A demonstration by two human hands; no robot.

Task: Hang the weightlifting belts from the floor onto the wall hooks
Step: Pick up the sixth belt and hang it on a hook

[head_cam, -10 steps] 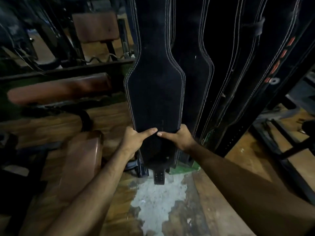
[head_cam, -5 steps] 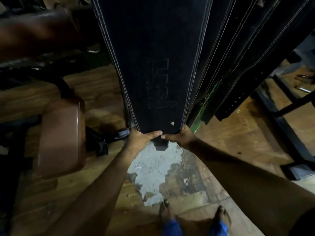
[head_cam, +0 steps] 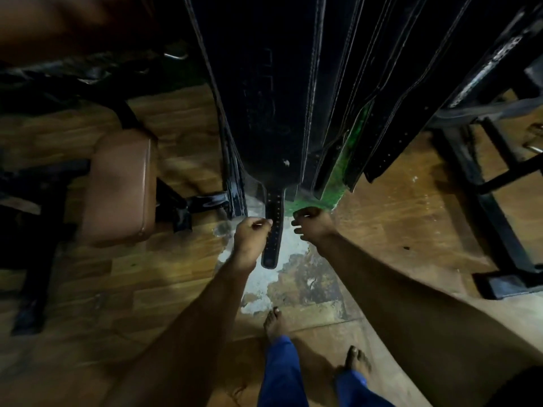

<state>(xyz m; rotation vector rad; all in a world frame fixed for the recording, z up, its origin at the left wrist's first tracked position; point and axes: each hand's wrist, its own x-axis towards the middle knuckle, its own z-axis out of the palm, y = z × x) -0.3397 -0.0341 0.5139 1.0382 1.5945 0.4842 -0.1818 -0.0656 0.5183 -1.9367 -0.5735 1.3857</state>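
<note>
Your front belt (head_cam: 264, 107) hangs down the centre of the frame, a wide black slab with pale stitched edges that narrows at the bottom into a thin punched strap (head_cam: 272, 230). The strap tip dangles just above the floor (head_cam: 396, 215), between your two hands.

Your left hand (head_cam: 251, 233) sits just left of the strap, at centre frame. Its fingers are curled in and the fingertips touch the strap's left edge; you cannot tell from this angle whether they actually pinch it or only brush it. Your right hand (head_cam: 313, 223) is just right of the strap, clear of it, fingers loosely bent and holding nothing.

More belts (head_cam: 382, 98) hang side by side to the right of the front one, filling the upper right centre of the frame, their lower ends higher than the front strap. A green wall strip (head_cam: 349, 142) shows between them.

A brown padded bench (head_cam: 123, 183) on a black frame stands at the left. A black metal rack (head_cam: 499, 201) takes up the right edge. The floor is wood-patterned, with a worn grey patch (head_cam: 293, 274) directly below your hands. Your bare feet (head_cam: 274, 321) and blue trouser legs (head_cam: 282, 374) show at the bottom centre.
</note>
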